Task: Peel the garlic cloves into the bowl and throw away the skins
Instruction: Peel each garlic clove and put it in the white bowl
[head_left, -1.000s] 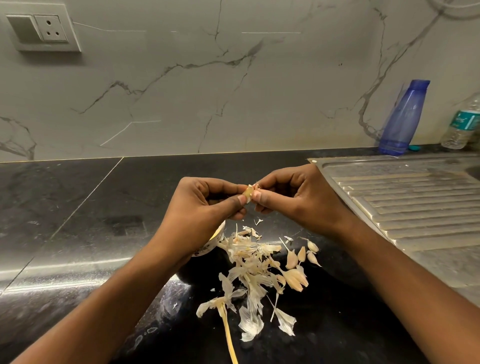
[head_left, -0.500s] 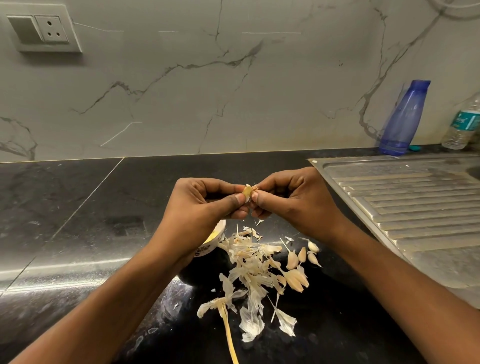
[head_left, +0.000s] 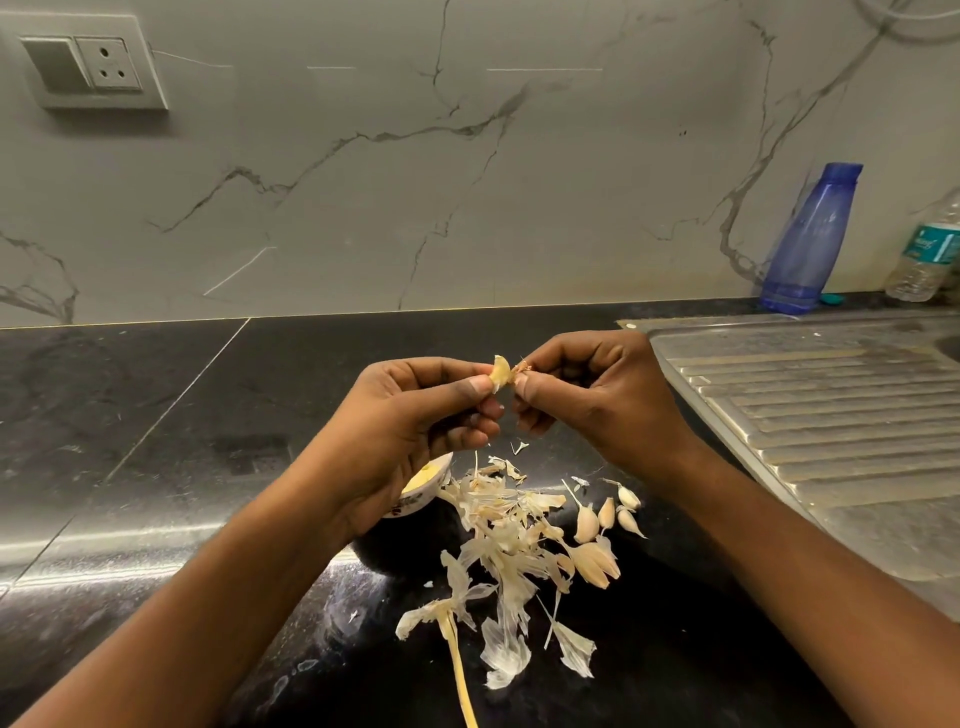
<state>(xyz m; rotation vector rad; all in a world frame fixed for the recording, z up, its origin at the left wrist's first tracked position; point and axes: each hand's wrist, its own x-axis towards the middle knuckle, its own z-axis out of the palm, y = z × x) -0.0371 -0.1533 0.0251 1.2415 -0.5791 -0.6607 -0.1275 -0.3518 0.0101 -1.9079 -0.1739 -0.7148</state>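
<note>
So the two hands just came apart a bit. Half a second back the thumbs were jammed together over the clove, and now there's a small gap. The left hand (head_left: 415, 415) has its fingers (head_left: 467, 387) pinching the garlic clove (head_left: 500, 371), which looks mostly bare and yellowish, held up off the counter (head_left: 156, 415).

The right hand (head_left: 597, 400) is pinching a scrap of skin (head_left: 522, 369) right beside the clove's tip. Can't tell if it's fully torn free. My read is the last bit of peel is coming off, so this one's nearly ready to drop.

The bowl (head_left: 421, 493) sits just below the left fingers, half hidden by that hand. The pile of skins (head_left: 509, 530) is below both hands, with a few unpeeled cloves (head_left: 605, 514) below the right fingers. So there's more peeling to go, and nothing's binned yet.
</note>
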